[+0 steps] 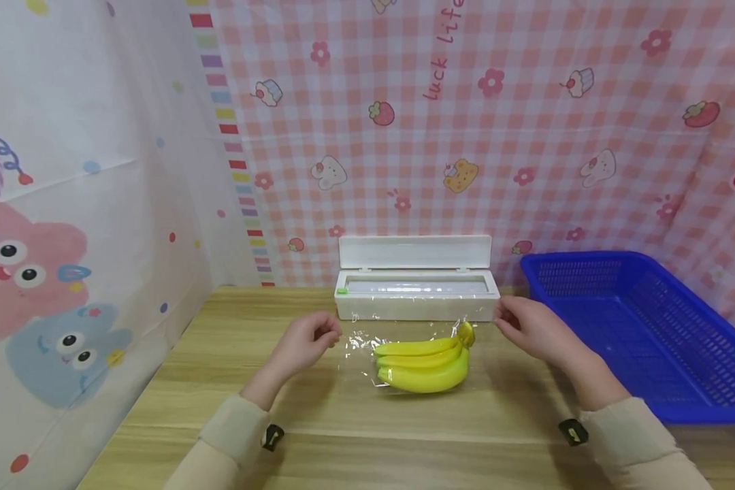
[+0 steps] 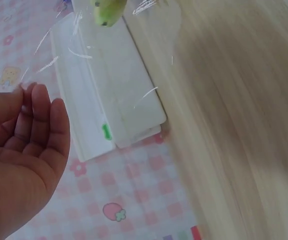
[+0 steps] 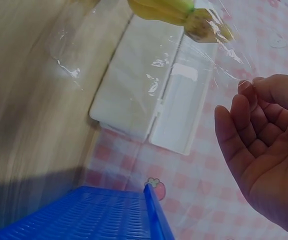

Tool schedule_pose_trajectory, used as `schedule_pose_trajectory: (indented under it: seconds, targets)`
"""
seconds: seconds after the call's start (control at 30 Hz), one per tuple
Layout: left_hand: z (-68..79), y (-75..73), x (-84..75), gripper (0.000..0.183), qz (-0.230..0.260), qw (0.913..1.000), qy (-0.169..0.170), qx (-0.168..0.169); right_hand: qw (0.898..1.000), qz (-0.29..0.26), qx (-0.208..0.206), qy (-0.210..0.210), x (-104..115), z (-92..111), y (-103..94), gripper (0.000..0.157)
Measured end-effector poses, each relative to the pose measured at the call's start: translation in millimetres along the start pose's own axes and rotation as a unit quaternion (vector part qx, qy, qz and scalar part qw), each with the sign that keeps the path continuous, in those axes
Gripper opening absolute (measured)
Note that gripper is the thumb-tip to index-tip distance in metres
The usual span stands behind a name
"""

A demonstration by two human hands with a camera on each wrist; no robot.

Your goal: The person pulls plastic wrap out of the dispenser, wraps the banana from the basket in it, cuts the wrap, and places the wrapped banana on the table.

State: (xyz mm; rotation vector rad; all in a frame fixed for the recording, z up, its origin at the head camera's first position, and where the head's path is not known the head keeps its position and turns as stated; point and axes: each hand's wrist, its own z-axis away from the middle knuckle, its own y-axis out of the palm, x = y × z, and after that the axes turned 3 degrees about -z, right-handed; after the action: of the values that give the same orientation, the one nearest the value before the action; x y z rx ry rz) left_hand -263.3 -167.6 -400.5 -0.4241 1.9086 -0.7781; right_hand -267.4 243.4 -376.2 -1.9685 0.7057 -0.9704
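A bunch of yellow bananas (image 1: pixel 425 364) with greenish tips lies with clear plastic wrap (image 1: pixel 358 350) about it, its stem to the upper right. I cannot tell which parts of the film run over or under the fruit. At the left, my left hand (image 1: pixel 306 341) pinches an edge of the film between thumb and index finger. My right hand (image 1: pixel 534 328) pinches the film's other side, as the right wrist view shows at its fingertips (image 3: pixel 245 86). Behind the bananas stands a white wrap dispenser box (image 1: pixel 416 309), its lid (image 1: pixel 415 252) raised.
On the right sits a blue plastic basket (image 1: pixel 627 333) with slotted walls, close to my right forearm. A small green slider (image 1: pixel 341 290) shows at the dispenser's left end. Printed cloth (image 1: pixel 404 150) hangs behind the wooden table (image 1: pixel 404 456).
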Motion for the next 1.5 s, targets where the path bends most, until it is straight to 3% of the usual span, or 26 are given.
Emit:
schedule_pose_trajectory:
  seconds: [0.13,0.27,0.73,1.17,1.5]
  targets:
    - [3.7,-5.2,-2.4,0.012,0.002,0.9993,0.032,0.019,1.000,-0.004,-0.001,-0.006,4,2,-4.2,0.018]
    - [4.9,-7.5,-4.9,0.011,0.001,0.9989,0.038,0.027,1.000,-0.012,0.000,-0.010,6,3,-6.4,0.017]
    - [-10.4,0.3,-6.0,0.005,-0.018,0.9997,-0.016,-0.003,1.000,-0.007,-0.004,-0.001,-1,-2,-1.7,0.015]
    - [-20.6,3.5,-5.8,0.003,-0.003,0.9978,-0.066,-0.005,1.000,-0.017,-0.016,0.008,-8,-7,3.6,0.014]
    - [-25.8,8.0,4.3,0.004,0.000,0.9954,-0.095,0.000,0.999,-0.023,-0.007,0.027,-17,-10,10.5,0.011]
